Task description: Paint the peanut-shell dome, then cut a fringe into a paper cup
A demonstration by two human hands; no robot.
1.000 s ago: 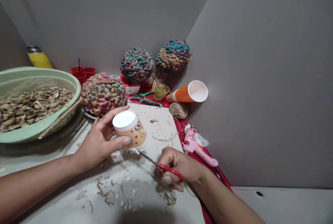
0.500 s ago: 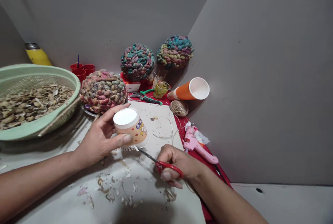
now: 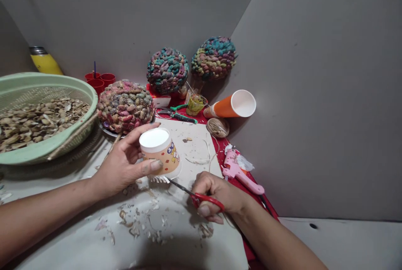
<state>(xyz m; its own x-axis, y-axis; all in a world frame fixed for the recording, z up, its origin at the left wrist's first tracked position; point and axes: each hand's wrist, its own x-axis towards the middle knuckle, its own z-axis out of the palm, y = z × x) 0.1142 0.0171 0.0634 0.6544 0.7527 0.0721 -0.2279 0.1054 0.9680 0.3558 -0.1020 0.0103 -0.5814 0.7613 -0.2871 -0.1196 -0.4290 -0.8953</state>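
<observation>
One upturned printed paper cup (image 3: 159, 153) gripped in the left hand (image 3: 125, 165) — rim part-fringed, remainder uncut — right hand (image 3: 216, 196) closed on red-handled scissors (image 3: 196, 194).

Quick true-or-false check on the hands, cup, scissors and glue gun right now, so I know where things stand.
1. The left hand holds the printed paper cup bottom up. True.
2. The right hand grips green-handled scissors. False: it grips the red-handled scissors; the green-handled tool lies by the back wall.
3. The scissor tips point at the cup's fringed rim. True.
4. The pink glue gun lies inside the green basket. False: it lies right of the right hand.
</observation>
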